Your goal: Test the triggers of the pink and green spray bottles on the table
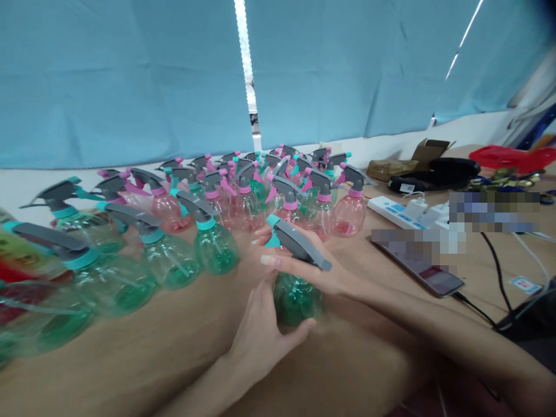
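Green spray bottle [295,301] sits clasped in the left hand [260,336], right hand [317,278] curled round its grey trigger head [295,242]; pink and green bottles [247,211] upper left stand capped.

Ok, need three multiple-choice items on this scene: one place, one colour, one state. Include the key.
1. Where is the white power strip?
A) right of the bottle cluster
B) left of it
C) under the hands

2. Body colour of the spray bottle in the hands?
A) pink
B) red
C) green

3. State of that bottle?
A) lying on its side
B) gripped by the left hand and right hand
C) standing untouched

1 A: the strip lies right of the bottles.
2 C: its body shows green.
3 B: both hands wrap it.
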`<state>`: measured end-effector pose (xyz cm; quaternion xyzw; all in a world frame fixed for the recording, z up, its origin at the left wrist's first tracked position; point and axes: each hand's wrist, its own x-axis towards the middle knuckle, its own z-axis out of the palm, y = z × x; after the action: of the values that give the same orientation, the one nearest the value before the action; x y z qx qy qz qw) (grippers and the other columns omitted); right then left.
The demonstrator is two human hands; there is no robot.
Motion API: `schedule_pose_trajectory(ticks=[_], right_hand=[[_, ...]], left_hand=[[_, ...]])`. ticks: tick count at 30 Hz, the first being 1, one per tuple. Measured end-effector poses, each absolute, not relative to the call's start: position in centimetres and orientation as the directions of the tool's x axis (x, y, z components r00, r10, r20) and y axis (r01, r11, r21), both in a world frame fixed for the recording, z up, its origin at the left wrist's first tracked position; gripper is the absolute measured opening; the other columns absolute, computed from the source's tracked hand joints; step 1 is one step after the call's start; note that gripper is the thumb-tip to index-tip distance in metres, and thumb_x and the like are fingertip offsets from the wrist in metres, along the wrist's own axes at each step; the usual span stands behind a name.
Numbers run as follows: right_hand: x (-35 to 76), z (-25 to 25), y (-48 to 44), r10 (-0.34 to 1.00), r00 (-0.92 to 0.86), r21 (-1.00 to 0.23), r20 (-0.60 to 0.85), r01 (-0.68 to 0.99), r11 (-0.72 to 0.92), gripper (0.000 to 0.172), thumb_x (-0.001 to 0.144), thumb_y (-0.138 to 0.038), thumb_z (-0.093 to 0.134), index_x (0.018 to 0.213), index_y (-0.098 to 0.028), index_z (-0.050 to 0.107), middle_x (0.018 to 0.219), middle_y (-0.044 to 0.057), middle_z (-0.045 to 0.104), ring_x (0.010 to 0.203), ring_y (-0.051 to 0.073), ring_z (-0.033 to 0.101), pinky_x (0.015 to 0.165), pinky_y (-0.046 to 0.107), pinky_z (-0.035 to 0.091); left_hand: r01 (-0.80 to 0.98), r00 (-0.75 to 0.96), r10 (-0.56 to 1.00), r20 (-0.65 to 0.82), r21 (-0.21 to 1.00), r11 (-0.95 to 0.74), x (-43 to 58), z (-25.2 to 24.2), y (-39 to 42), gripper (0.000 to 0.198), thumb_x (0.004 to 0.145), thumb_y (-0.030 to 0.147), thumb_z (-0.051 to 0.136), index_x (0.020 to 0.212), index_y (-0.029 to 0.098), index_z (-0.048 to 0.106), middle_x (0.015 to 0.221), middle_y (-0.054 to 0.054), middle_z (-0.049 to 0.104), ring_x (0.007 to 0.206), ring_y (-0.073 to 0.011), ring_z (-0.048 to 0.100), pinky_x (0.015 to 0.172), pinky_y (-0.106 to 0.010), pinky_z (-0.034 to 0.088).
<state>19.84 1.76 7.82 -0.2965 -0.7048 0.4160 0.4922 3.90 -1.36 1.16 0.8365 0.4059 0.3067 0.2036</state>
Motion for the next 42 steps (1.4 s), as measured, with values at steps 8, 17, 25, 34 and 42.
schedule_pose_trajectory(ticks=[8, 17, 25, 34, 42], right_hand=[[20.0, 7.9, 3.5, 0.807, -0.347, -0.840, 0.478, 0.087, 0.536, 0.027, 0.082, -0.047, 0.062, 0.097, -0.024, 0.060, 0.067, -0.004, 0.052, 0.071, 0.015, 0.054, 0.072, 0.031, 0.046], [19.8, 8.3, 4.5, 0.797, -0.376, -0.818, 0.473, 0.149, 0.556, 0.020, 0.084, -0.043, 0.060, 0.091, -0.025, 0.056, 0.070, -0.005, 0.048, 0.060, 0.010, 0.042, 0.058, 0.026, 0.038], [19.6, 10.0, 3.5, 0.862, -0.347, -0.859, 0.369, 0.226, 0.459, 0.017, 0.082, -0.042, 0.057, 0.082, -0.025, 0.054, 0.062, -0.004, 0.043, 0.055, 0.012, 0.039, 0.053, 0.026, 0.036], [19.9, 9.6, 3.6, 0.830, -0.297, -0.761, 0.472, 0.338, 0.553, 0.035, 0.085, -0.054, 0.048, 0.068, -0.024, 0.050, 0.062, -0.002, 0.046, 0.058, 0.013, 0.045, 0.055, 0.027, 0.042], [20.2, 8.6, 3.6, 0.839, -0.236, -0.745, 0.490, 0.386, 0.544, 0.043, 0.085, -0.061, 0.045, 0.064, -0.024, 0.052, 0.062, 0.000, 0.045, 0.059, 0.014, 0.046, 0.055, 0.028, 0.044]], left_hand=[[0.673, 0.522, 0.804, 0.284, 0.442, -0.593, 1.5, 0.4, 0.2, 0.067, 0.084, 0.040, 0.062, 0.139, 0.021, 0.028, 0.129, -0.015, 0.051, 0.120, -0.0348, 0.049, 0.096, -0.055, 0.041], [0.713, 0.605, 0.753, 0.257, 0.246, -0.657, -2.0, -0.3, 1.6, 0.058, 0.090, 0.036, 0.053, 0.141, 0.019, 0.031, 0.143, -0.016, 0.042, 0.131, -0.0321, 0.040, 0.103, -0.052, 0.036], [0.711, 0.618, 0.733, 0.285, 0.196, -0.676, -2.0, -0.7, 1.5, 0.053, 0.092, 0.036, 0.050, 0.140, 0.016, 0.037, 0.142, -0.016, 0.045, 0.131, -0.0318, 0.041, 0.103, -0.051, 0.037], [0.698, 0.619, 0.721, 0.310, 0.202, -0.687, -2.0, -0.7, 1.5, 0.052, 0.092, 0.038, 0.050, 0.138, 0.018, 0.040, 0.142, -0.014, 0.046, 0.131, -0.0310, 0.042, 0.105, -0.051, 0.036], [0.696, 0.615, 0.719, 0.324, 0.206, -0.688, -1.9, -0.7, 1.5, 0.051, 0.092, 0.039, 0.050, 0.138, 0.019, 0.040, 0.142, -0.013, 0.047, 0.131, -0.0310, 0.042, 0.105, -0.050, 0.036]])
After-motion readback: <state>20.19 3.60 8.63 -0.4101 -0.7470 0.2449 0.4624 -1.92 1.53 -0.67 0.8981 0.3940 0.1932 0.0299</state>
